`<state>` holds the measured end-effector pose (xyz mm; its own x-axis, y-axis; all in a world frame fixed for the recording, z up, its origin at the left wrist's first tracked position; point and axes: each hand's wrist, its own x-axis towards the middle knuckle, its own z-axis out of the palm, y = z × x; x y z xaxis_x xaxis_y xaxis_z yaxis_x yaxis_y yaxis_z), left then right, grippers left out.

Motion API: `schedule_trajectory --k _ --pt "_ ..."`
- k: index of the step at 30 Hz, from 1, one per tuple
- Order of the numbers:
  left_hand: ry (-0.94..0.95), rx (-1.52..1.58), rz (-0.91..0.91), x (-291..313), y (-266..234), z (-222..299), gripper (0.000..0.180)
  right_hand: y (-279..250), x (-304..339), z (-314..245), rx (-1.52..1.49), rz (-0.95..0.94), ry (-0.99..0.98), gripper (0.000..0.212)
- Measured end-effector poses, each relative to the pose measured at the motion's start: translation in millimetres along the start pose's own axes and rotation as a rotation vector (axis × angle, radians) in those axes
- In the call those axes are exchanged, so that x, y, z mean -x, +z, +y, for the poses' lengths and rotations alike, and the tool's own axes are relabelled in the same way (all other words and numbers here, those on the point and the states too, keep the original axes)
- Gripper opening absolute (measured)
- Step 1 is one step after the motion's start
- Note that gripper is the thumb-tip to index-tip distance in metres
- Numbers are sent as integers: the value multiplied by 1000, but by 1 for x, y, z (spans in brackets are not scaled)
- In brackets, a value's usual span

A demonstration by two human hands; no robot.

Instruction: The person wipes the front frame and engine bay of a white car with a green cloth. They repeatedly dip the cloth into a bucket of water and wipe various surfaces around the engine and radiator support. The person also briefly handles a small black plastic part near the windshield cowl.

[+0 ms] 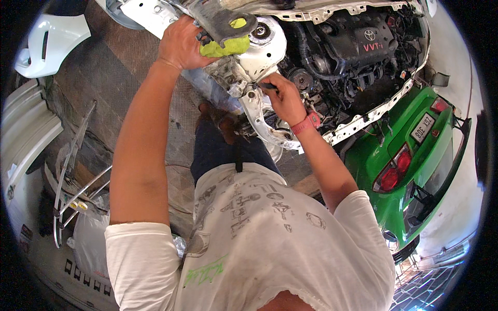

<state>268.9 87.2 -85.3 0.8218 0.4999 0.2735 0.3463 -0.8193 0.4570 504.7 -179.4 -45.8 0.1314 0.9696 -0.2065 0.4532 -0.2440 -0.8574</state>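
My left hand (181,44) is at the car's front corner, its fingers curled against a dark grey, worn-looking piece (223,20) with a bright yellow-green part (226,48) under it. I cannot make out what this piece is; it hides some of my fingertips. Just right of it is a white metal strut tower (270,44) with a round mount on top. Lower down, my right hand (285,98) is closed, with a small dark thing (267,85) at its fingertips, beside the white front frame (259,111). A red watch is on that wrist.
The open engine bay (358,49) lies to the right, with hoses and a black cover. Beyond its frame stands a green car (410,160). On the left are a white body panel (57,39), pale panels (28,129), a metal-tube frame (72,202) and a plastic bag (93,238).
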Motion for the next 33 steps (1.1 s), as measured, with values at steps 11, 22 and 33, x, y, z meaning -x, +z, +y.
schedule_trajectory --k 11,22,33 --pt "72 -126 33 -5 -10 11 95 -4 -34 -23 74 377 -7 21" --pt "157 -164 91 -21 -31 32 94 39 -56 -57 123 492 -9 28" --pt "131 -94 59 -19 -28 30 98 32 -65 -45 69 216 -46 24"
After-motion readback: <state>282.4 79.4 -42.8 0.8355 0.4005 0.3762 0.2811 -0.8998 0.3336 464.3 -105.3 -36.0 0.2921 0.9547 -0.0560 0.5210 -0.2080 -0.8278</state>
